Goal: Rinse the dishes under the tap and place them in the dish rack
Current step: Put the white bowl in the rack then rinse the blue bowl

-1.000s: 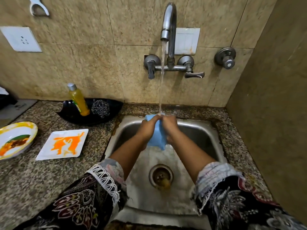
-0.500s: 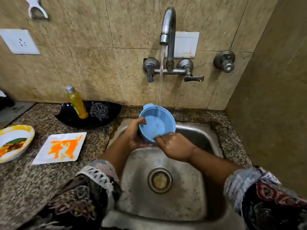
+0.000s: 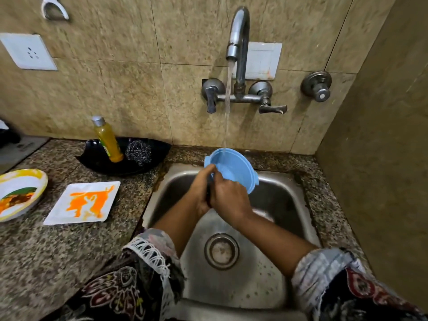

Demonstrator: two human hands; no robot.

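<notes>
A small blue plastic bowl is held tilted over the steel sink, under the running tap. The water stream lands on its upper rim. My left hand grips the bowl's left rim. Against the bowl's near side rests my right hand, touching my left hand. On the counter to the left lie a white square plate smeared with orange sauce and a round yellow-rimmed plate with food remains. No dish rack is in view.
A black tray by the wall holds a yellow soap bottle and a steel scrubber. The sink drain lies below my arms. A wall stands close on the right; tap handles jut out above the sink.
The bowl has turned from open side facing me to tilted on edge, rim up under the stream. My right hand has moved up against the bowl beside my left hand.
</notes>
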